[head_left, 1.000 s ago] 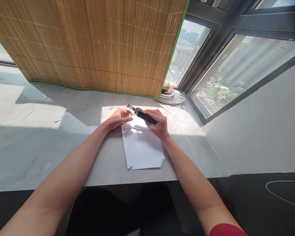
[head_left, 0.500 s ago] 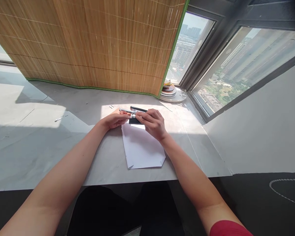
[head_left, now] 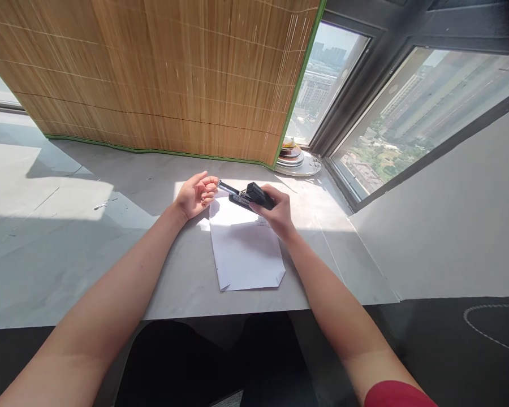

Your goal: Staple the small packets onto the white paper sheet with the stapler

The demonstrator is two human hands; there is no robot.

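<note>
A black stapler [head_left: 258,196] is in my right hand [head_left: 280,210], with the fingers wrapped round its body. It is opened up, and its shiny metal staple channel [head_left: 228,187] points left. My left hand [head_left: 195,196] is turned palm up beside the end of the channel, fingers loosely curled and apart. A small shiny spot shows near its thumb; I cannot tell what it is. The fingertips are at the channel's end, and contact is unclear. Below the stapler lies a stack of white paper [head_left: 250,257] with two folded near corners and some print near my right hand.
The paper rests on a pale marble-look counter [head_left: 178,288]. Small scraps [head_left: 100,206] lie to the left. A bamboo blind [head_left: 161,73] hangs behind, and stacked plates [head_left: 297,161] stand in the corner by the window [head_left: 377,130].
My right hand has turned the stapler so its black body faces up and its channel tilts left. My left hand has let go of it and turned palm up.
</note>
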